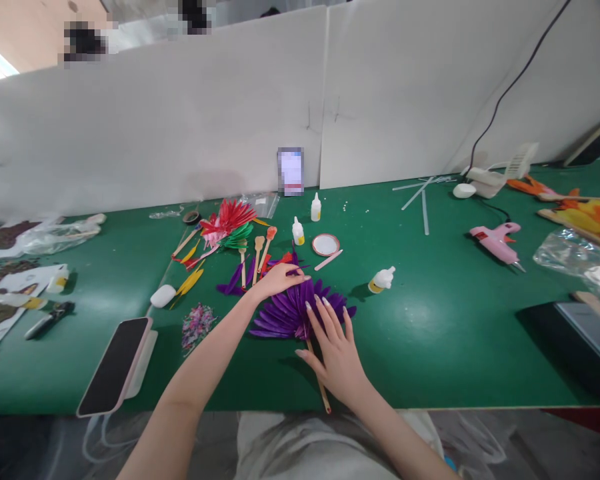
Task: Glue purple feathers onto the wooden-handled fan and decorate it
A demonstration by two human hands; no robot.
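Note:
A purple feather fan [283, 312] with a wooden handle [322, 387] lies on the green table, its handle toward me. My right hand [336, 347] rests over the fan's right half and the top of the handle, fingers spread. Above the fan's upper edge, my left hand [280, 279] has its fingertips together near a thin purple feather; whether they grip it is too small to tell. Beyond the hands lie wooden sticks [258, 257], loose purple feathers [234, 283], a red feather fan [235, 217] and a green one [239, 236].
Glue bottles [381, 281] stand or lean around a round white dish [325, 245]. At the right are a pink glue gun [497, 244] and a black box [575, 340]. A phone [117, 367] lies front left, near colourful bits [198, 325]. A white partition [205, 113] closes the back.

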